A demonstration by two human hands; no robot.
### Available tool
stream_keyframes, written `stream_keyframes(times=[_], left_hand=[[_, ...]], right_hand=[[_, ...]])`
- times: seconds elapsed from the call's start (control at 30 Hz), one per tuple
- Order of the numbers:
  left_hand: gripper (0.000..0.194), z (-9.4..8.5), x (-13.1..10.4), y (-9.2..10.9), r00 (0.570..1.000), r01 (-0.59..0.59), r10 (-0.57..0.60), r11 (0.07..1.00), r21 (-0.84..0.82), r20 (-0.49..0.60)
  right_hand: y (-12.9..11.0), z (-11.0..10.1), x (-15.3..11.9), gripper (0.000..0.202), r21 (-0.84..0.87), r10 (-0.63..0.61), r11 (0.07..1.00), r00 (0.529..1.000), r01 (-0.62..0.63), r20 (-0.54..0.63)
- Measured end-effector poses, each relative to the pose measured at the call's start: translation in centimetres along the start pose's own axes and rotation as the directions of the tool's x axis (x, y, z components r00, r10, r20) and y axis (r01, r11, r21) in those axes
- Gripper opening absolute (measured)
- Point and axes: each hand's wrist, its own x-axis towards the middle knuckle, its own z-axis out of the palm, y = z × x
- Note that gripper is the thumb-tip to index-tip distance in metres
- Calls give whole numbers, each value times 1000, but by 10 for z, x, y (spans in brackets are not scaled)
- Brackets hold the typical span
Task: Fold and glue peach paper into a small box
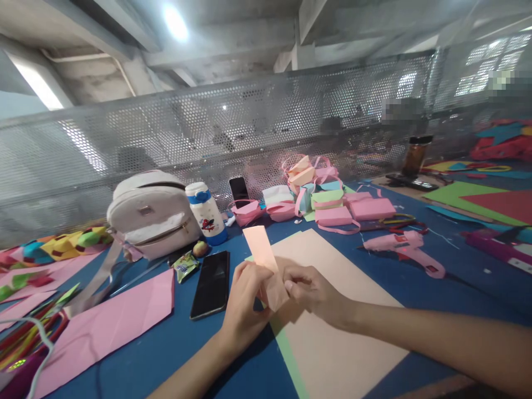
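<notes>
A peach paper strip (261, 246) stands tilted between my two hands, its lower part folded or overlapped near the fingers. My left hand (248, 293) grips the strip from the left, thumb below and fingers curled round its edge. On the other side, my right hand (310, 291) pinches the strip's right edge with closed fingers. Beneath both hands lies a large peach sheet (344, 316), with a green sheet (291, 354) showing along its left edge. The fold itself is partly hidden by my fingers.
Left of my hands lie a black phone (211, 285), a snack packet (185, 266) and a pink sheet (120, 316). Behind stand a white backpack (149, 216), a bottle (206, 213) and several small paper bags (332, 216). A pink glue gun (409, 249) lies right.
</notes>
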Motion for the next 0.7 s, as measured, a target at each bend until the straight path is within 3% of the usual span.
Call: stream_keyframes(times=[0.13,0.33,0.47,0.7], left_hand=[[30,-1,1,-2,1000,8,-8,1000,-11,-12],[27,0,-1,-6,995,76,-79,995,-58,-53],[28,1,-4,-7,985,146,-152,986,-77,-81],[25,0,-3,-6,988,134,-137,990,-54,-69]], right_hand=[[6,-1,-1,39,95,60,994,998,-60,0],[6,-2,-2,34,101,123,987,992,-121,-10],[-2,-4,0,28,-103,69,992,998,-70,-4],[2,-5,0,29,-351,-17,936,999,33,48]])
